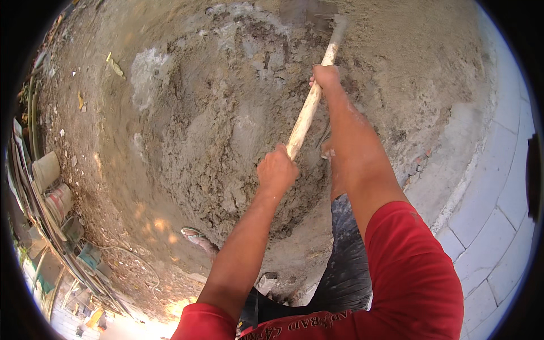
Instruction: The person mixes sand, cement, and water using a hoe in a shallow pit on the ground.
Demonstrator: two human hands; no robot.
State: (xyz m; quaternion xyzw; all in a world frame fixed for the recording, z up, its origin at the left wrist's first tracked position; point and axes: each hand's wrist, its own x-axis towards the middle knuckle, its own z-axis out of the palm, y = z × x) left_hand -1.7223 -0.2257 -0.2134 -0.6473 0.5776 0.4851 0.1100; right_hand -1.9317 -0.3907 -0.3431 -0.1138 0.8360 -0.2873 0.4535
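A hoe (306, 116) with a pale, rough wooden handle slants across the upper middle, its shaft leading away from me. Its flat blade (306, 12) is blurred at the top edge of the picture, lying across the end of the handle. My left hand (277, 171) is closed round the near end of the shaft. Farther up, my right hand (326, 77) grips the same handle with its fingers wrapped underneath. Below them spreads a heap of damp, grey-brown mortar or sandy soil (226, 130), crumbly near my feet and smoother toward the left.
My sandalled foot (197, 235) stands at the heap's near left side; another foot (327, 149) is beside the right forearm. Pale paving slabs (490, 249) border the right. At the far left are stacked boards (42, 209), a bucket (46, 170) and a thin hose (144, 262).
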